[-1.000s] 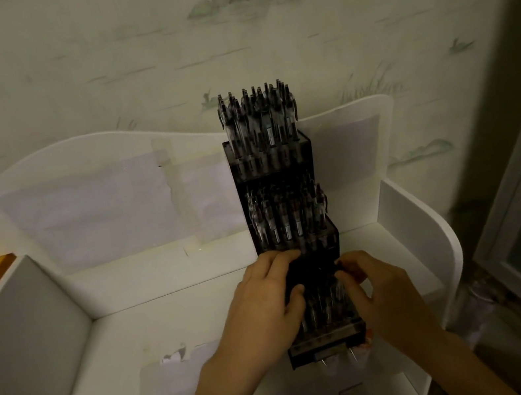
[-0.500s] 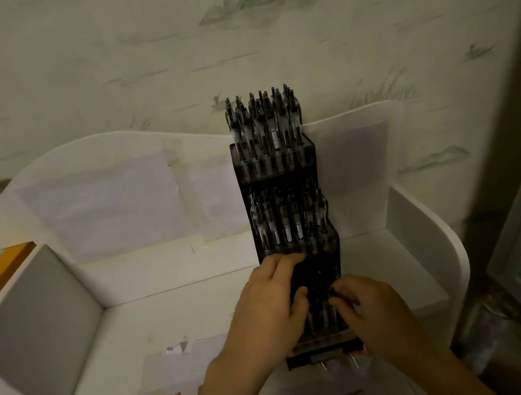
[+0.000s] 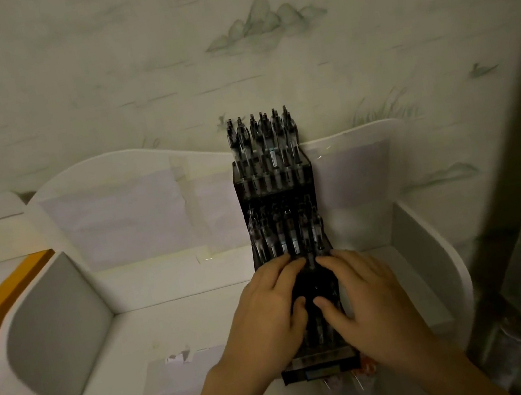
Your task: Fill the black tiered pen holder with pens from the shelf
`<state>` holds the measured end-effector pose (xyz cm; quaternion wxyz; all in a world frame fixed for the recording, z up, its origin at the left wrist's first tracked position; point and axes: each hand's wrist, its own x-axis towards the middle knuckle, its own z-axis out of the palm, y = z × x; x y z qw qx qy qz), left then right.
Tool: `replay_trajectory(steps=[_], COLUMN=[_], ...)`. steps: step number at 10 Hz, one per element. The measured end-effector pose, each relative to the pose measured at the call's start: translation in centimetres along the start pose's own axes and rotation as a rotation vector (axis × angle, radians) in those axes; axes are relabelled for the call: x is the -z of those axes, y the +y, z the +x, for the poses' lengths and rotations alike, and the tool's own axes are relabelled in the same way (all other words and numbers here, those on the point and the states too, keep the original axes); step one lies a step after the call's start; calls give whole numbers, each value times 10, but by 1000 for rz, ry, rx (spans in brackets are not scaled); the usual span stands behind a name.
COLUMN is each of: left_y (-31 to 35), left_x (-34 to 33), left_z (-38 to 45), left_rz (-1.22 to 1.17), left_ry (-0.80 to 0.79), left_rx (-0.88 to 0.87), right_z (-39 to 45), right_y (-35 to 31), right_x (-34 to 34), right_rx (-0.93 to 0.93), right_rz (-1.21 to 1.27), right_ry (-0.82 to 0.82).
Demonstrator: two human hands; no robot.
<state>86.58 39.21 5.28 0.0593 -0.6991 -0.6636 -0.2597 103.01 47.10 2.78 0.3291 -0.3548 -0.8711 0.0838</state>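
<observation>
Black three-tiered pen holder [image 3: 274, 177], upper tiers packed with pens [image 3: 263, 141]; left hand [image 3: 266, 314] and right hand [image 3: 370, 296] lie flat on its lowest tier, grip relaxed, holding nothing.

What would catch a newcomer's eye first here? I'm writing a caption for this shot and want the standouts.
The black tiered pen holder stands out first, rising in steps at the middle of the white shelf, its top and middle tiers packed with upright pens. Next come the two hands: the left hand and right hand lie over the lowest tier, fingers spread. Behind, pale wallpaper shows faint painted mountains.
</observation>
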Motion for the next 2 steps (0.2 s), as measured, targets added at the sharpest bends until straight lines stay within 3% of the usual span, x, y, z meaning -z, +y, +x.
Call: replay_trajectory(steps=[2], left_y=[5], left_x=[1], left_z=[-2], left_rz=[9], left_ry=[-6], left_rx=[36], right_z=[8], right_y=[2], right_x=[2], right_rx=[-2], right_rz=[-78], right_ry=[-50])
